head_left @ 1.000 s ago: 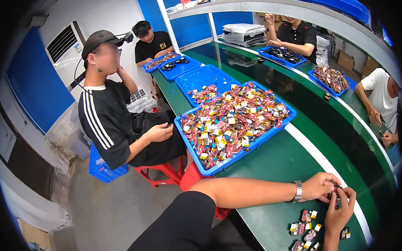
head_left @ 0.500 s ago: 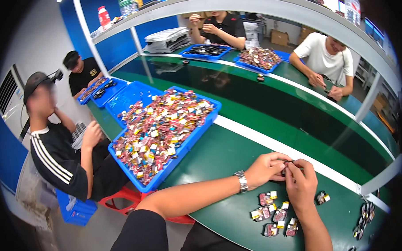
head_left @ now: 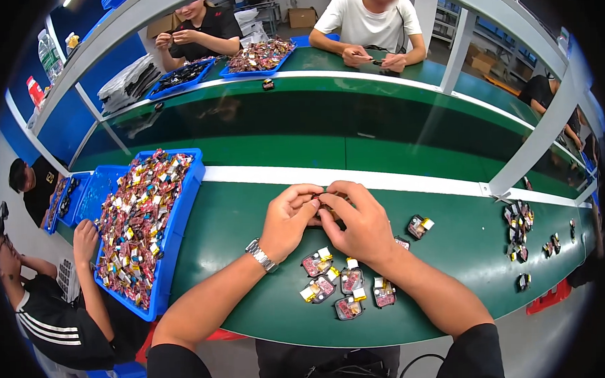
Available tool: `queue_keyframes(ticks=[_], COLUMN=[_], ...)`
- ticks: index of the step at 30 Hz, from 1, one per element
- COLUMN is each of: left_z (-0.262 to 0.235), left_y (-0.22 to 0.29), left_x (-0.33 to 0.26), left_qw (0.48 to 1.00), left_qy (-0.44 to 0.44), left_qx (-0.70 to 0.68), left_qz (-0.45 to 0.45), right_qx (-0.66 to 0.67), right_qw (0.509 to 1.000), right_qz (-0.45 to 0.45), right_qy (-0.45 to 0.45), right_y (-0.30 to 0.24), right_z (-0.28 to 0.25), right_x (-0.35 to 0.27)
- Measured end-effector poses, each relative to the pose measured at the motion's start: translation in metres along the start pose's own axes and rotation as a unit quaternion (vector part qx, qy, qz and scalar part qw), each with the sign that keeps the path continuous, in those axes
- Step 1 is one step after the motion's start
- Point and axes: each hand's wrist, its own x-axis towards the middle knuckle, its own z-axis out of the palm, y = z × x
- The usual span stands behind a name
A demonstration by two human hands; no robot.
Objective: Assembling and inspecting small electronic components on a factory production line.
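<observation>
View turned rightward, blue tray (head_left: 176, 243) now at left; left grip (head_left: 287, 219) and right grip (head_left: 358, 220) remain closed on a small dark part (head_left: 319, 198).

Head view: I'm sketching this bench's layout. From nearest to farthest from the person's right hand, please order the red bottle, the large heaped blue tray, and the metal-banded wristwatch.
From the right hand:
1. Metal-banded wristwatch, to its left.
2. Large heaped blue tray, farther left.
3. Red bottle, at upper left, well beyond the tray.
</observation>
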Motion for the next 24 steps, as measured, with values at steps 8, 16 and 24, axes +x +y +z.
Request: queue_keyframes(ticks=[8,16,24], left_z=[-0.0042,-0.0046,-0.0016], left_y=[-0.0056,-0.005,-0.0056], left_x=[-0.0013,-0.0006,-0.0013], left_qw=[0.997,0.995,0.995], left_qy=[-0.032,-0.056,-0.062], left_qx=[0.052,0.058,0.035], left_qz=[0.036,0.063,0.068], right_qx=[0.248,0.255,0.257], right_qw=[0.944,0.932,0.935], right_qz=[0.211,0.251,0.243], right_qy=[-0.048,-0.061,-0.039], right_y=[0.0078,0.0077,0.0068], right_z=[-0.0014,-0.0057,-0.0047], right_x=[-0.0003,0.0036,0.0036])
